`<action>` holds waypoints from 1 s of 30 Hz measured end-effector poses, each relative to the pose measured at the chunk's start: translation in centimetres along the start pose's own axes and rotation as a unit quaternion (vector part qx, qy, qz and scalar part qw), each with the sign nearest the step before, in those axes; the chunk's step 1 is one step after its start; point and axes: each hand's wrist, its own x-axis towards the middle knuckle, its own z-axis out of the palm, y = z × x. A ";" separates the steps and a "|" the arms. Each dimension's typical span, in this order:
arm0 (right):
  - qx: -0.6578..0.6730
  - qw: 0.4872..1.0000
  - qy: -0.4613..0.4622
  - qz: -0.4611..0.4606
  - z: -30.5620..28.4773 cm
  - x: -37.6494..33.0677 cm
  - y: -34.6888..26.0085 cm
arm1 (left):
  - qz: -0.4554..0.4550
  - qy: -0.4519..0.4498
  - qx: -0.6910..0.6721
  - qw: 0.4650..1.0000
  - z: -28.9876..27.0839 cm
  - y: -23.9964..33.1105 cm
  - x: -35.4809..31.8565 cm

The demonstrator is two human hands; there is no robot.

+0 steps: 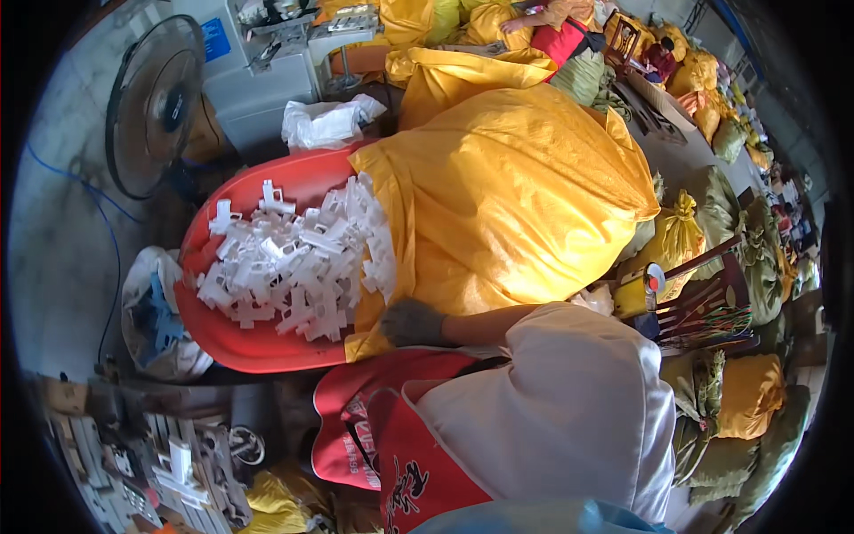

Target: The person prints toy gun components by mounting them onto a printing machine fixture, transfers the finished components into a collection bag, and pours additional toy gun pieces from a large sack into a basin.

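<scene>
My right hand, in a dark grey glove, is closed at the near edge of a big yellow woven sack; its fingertips are partly hidden. The sack lies full and bulging, its mouth over the right part of a red oval tub. A heap of white plastic toy pistols fills the middle of the tub and reaches into the sack's mouth. Some single pieces rest against the tub's far left side. My left hand does not show.
A floor fan stands at the far left beside a grey machine. A white bag lies behind the tub, and another sack with blue pieces is left of it. At right are a chair and filled sacks. Other people are farther back.
</scene>
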 end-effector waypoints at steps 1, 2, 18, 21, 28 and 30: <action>0.003 1.000 0.016 -0.020 0.4 0.2 0.4 | -0.001 -0.010 0.003 1.000 0.9 0.1 0.6; 0.005 0.999 0.030 -0.040 0.9 0.3 0.8 | -0.001 -0.020 0.005 1.000 1.8 0.1 1.2; 0.055 0.996 0.023 -0.063 3.9 1.0 1.9 | -0.062 0.013 0.084 0.994 3.9 -0.8 2.9; 0.043 0.996 0.017 -0.070 3.8 0.9 1.9 | -0.073 0.015 0.081 0.994 4.0 -1.3 2.5; 0.058 0.994 0.061 -0.076 3.0 1.0 2.1 | -0.091 0.016 0.080 0.993 4.5 -3.0 1.7; 0.056 0.993 0.065 -0.079 3.1 0.9 2.0 | -0.099 0.012 0.087 0.991 4.8 -4.2 1.3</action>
